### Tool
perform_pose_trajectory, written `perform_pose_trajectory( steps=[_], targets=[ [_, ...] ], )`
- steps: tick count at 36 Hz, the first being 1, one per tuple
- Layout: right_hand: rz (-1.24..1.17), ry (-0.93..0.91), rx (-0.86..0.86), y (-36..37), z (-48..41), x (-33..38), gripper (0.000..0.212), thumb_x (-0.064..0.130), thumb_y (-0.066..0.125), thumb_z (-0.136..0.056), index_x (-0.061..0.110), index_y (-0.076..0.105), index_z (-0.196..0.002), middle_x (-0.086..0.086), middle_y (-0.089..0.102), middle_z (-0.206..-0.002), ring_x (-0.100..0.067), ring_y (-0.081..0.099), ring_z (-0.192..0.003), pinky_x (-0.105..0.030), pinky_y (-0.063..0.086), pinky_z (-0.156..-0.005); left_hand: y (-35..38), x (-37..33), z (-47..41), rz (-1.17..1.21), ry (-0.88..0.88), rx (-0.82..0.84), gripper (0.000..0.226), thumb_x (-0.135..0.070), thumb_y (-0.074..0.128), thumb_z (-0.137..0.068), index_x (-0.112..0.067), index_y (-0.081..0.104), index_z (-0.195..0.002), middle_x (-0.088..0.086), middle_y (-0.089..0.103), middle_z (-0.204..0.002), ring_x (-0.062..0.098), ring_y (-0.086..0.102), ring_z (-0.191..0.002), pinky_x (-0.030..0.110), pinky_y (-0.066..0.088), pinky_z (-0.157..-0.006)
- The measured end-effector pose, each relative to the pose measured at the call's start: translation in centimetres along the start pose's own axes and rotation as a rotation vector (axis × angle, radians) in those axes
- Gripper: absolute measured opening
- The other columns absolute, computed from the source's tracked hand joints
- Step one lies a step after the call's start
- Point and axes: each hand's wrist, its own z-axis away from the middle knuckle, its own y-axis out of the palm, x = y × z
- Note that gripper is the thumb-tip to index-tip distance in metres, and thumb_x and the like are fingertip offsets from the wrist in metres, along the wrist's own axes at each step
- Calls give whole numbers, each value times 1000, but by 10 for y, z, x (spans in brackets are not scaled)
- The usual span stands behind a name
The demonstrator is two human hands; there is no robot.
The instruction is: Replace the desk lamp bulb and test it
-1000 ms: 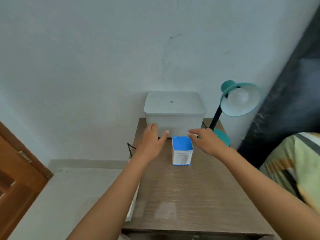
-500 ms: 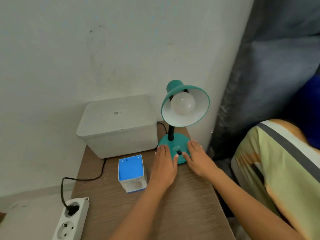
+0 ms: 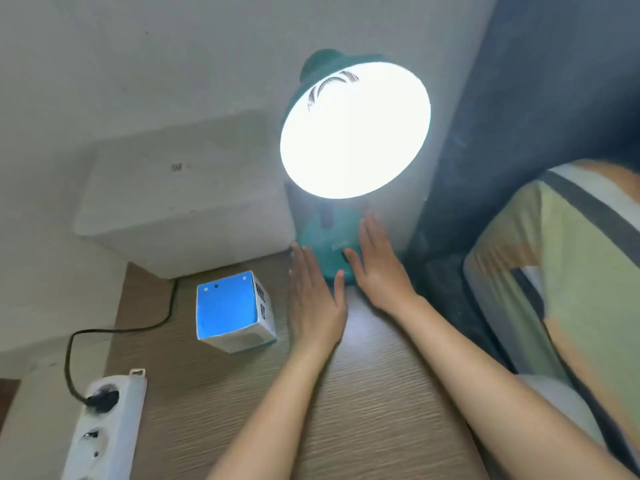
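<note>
While both hands lie flat and open, gripping nothing, the lamp [image 3: 346,133] just beyond them is now lit, where it was dark half a second ago. Its base [image 3: 320,244] is flanked by the left hand [image 3: 317,299] and right hand [image 3: 375,268] on the table [image 3: 363,410]; the switch seems pressed.

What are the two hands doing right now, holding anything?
Left hand: open and flat, holding nothing, fingertips at the lamp base.
Right hand: open, holding nothing, resting against the lamp base, thumb near its switch.
</note>
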Motion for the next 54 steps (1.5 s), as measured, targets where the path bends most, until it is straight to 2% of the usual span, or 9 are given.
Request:
perform_pose_trajectory(
  steps=[12,28,32,35,43,47,50,54],
  targets=[
    [6,15,-16,0,1,1,65,42,26,-98,14,-3,-149,4,-13,-159,-7,-12,-145,-26,10,-112,-2,-2,1,12,-8,7,71,-47,24,-98,-7,-6,-148,7,-15,-157,11,-14,-144,27,-7,-116],
    [-25,19,-59,1,1,3,62,38,31,-98,13,6,-149,4,-4,-160,-8,-4,-146,-26,6,-117,-1,0,2,27,5,-13,72,-50,21,-97,-9,-6,-149,6,-15,-158,6,-14,-142,22,-9,-113],
    [-76,58,-118,3,-2,8,59,32,37,-97,9,16,-148,-2,7,-159,-15,4,-146,-27,6,-118,-1,2,2,40,8,-9,72,-50,22,-97,-8,-3,-149,6,-12,-158,10,-11,-144,23,-7,-114],
    [-75,68,-192,6,-5,14,57,26,42,-95,2,24,-144,-11,19,-156,-21,14,-145,-32,10,-119,-1,1,1,43,25,-31,78,-56,13,-90,-5,2,-149,10,-6,-158,13,-5,-144,24,-4,-114],
    [-29,58,-189,8,-4,15,56,25,39,-96,1,21,-144,-13,17,-155,-23,13,-145,-35,11,-120,-4,-1,2,111,15,-30,84,-59,13,-85,-5,6,-149,9,-1,-159,16,2,-146,23,-3,-114],
    [-22,77,-145,6,-7,13,57,26,38,-97,2,18,-145,-12,13,-157,-22,9,-146,-33,8,-118,-10,-2,-1,169,-24,23,83,-60,24,-88,-7,8,-149,8,1,-159,17,3,-146,24,-1,-116],
    [-48,103,-96,1,-5,20,58,26,39,-97,4,15,-146,-11,10,-158,-22,6,-147,-32,6,-117,-17,-5,-3,222,-67,89,73,-43,41,-96,-8,7,-149,7,-1,-159,19,2,-147,31,6,-119],
    [-70,136,-115,-5,17,29,58,24,39,-98,3,15,-146,-13,12,-158,-22,8,-147,-29,4,-116,-33,-10,9,299,-129,145,70,-38,43,-97,-10,8,-150,5,-4,-159,20,4,-146,30,11,-117]
  ],
)
